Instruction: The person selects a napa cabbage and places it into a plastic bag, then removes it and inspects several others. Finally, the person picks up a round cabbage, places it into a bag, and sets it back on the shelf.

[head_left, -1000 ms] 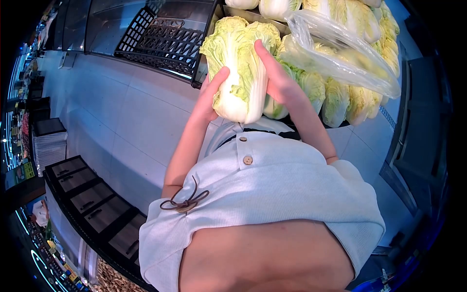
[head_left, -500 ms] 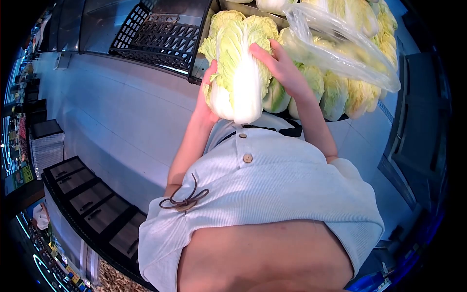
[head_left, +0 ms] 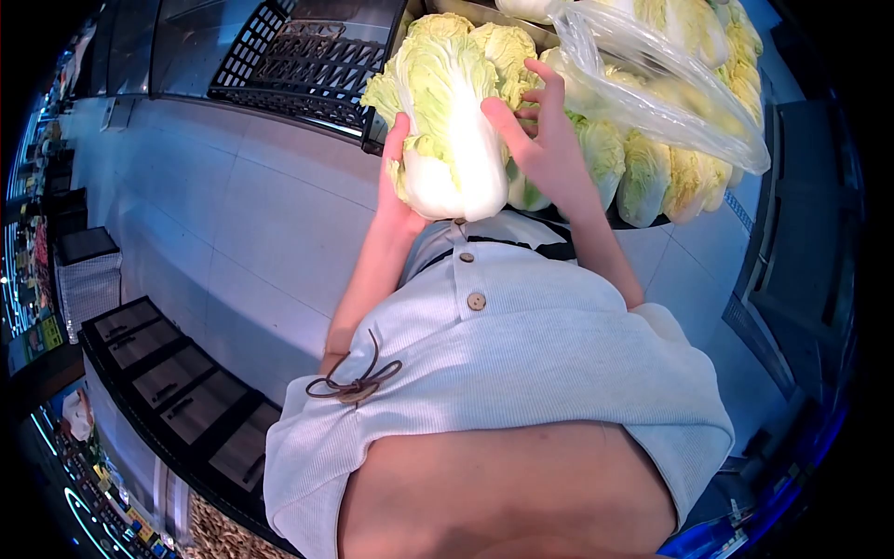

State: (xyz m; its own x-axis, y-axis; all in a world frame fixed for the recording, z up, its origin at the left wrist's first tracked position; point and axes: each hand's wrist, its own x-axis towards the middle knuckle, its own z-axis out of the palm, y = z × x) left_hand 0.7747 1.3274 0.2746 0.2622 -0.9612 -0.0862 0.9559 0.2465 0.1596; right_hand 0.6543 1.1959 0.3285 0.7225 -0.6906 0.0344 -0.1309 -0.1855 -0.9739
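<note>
A napa cabbage [head_left: 458, 154] with a white base and pale green, frilly leaves is held up in front of my waist, its base toward me. My left hand [head_left: 397, 184] supports it from the left side, thumb along the leaves and the other fingers hidden beneath. Beside its right edge, my right hand [head_left: 549, 149] is open with fingers spread, the thumb tip close to the white stalk. More napa cabbages [head_left: 643, 177] lie in the display beyond and to the right. A clear plastic bag [head_left: 670, 98] is draped over some of them.
A black plastic crate [head_left: 312, 70] sits to the left of the cabbage display. Lower left stands a dark cabinet-like unit [head_left: 177, 387] with handles, and behind it a white stack [head_left: 90, 284] with a dark top. Pale floor tiles [head_left: 261, 214] stretch between them.
My right hand has come off the cabbage and its fingers have spread, moving slightly right. The cabbage in my left hand has tipped and shifted a little to the left and up.
</note>
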